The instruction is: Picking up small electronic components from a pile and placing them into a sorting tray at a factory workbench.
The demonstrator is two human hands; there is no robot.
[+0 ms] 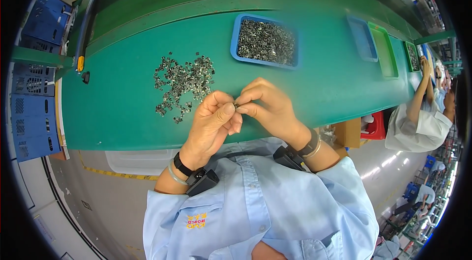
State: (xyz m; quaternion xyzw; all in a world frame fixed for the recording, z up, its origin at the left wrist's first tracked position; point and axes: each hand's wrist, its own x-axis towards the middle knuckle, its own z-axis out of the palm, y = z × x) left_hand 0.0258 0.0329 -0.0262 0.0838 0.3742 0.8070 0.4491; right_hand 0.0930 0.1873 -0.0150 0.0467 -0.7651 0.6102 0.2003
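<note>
Pale-blue shirt [300, 196] foremost, the left hand [214, 118] and right hand [268, 107] pinch one tiny dark part [236, 105] near the front edge of the table [123, 107], where a slipping fingertip grip could send it to the floor [115, 206] or among the scattered metal pieces [188, 80].

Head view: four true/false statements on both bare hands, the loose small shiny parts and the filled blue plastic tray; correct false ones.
1. The bare left hand and bare right hand meet at a small dark piece. True.
2. The filled rectangular blue plastic tray stands on the green worktop. True.
3. The loose pile of small shiny parts lies right of that tray. False: the loose pile lies left.
4. The left wrist is bare. False: it wears a black band.
</note>
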